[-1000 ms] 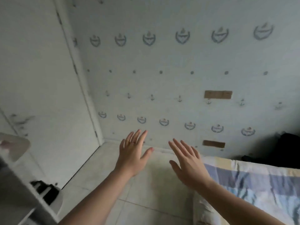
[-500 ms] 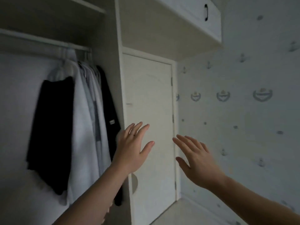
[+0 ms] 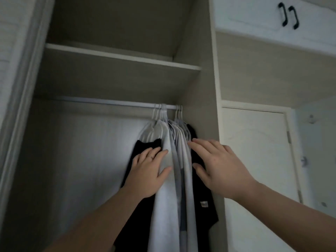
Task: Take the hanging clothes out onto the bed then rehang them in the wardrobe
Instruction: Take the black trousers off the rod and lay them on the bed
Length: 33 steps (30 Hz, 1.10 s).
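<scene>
Left hand (image 3: 149, 174) & right hand (image 3: 221, 169), fingers spread, grasping nothing, flank clothes (image 3: 174, 171) at rail's (image 3: 109, 102) 3 o'clock end — hooks may snag, dropping garments.

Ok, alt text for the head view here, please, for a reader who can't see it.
Two open bare hands, left hand and right hand, reach onto a bunch of hanging clothes, white, grey and black, crowded at the right end of a wardrobe rail. A bare shelf sits above.

We find no legible text in view. The small white tag (image 3: 204, 204) on the black garment (image 3: 205, 188) is too blurred to read.
</scene>
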Tool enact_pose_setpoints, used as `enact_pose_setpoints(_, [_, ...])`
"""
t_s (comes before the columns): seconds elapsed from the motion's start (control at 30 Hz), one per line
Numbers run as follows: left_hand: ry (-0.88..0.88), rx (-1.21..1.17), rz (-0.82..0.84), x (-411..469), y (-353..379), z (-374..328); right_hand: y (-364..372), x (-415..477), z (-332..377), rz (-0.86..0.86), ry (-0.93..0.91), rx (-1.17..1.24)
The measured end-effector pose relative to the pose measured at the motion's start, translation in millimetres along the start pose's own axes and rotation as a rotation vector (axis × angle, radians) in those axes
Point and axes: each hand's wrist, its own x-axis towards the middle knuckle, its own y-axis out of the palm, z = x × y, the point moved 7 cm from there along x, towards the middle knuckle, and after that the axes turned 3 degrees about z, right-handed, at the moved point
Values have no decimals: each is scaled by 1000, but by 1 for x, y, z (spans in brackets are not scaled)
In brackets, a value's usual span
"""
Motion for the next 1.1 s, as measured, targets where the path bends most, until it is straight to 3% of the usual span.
enact_pose_setpoints(0.2, [-188,69,18,40,21,56,47,86,-5,10,-90,49])
enact_pose_setpoints(0.57, [-406,-222,76,75,67,136,116,214,-8,182,1,18])
enact_pose_setpoints(0.9, [-270,-433,259,118,112,167,162,270,9,272,201,-87])
enact_pose_setpoints(1.0, [-183,-426,264,130,114,166,163,282,9,214,311,68])
enact_pose_setpoints(1.1, [-127,-473,279,138,114,168,165,297,-5,165,500,455])
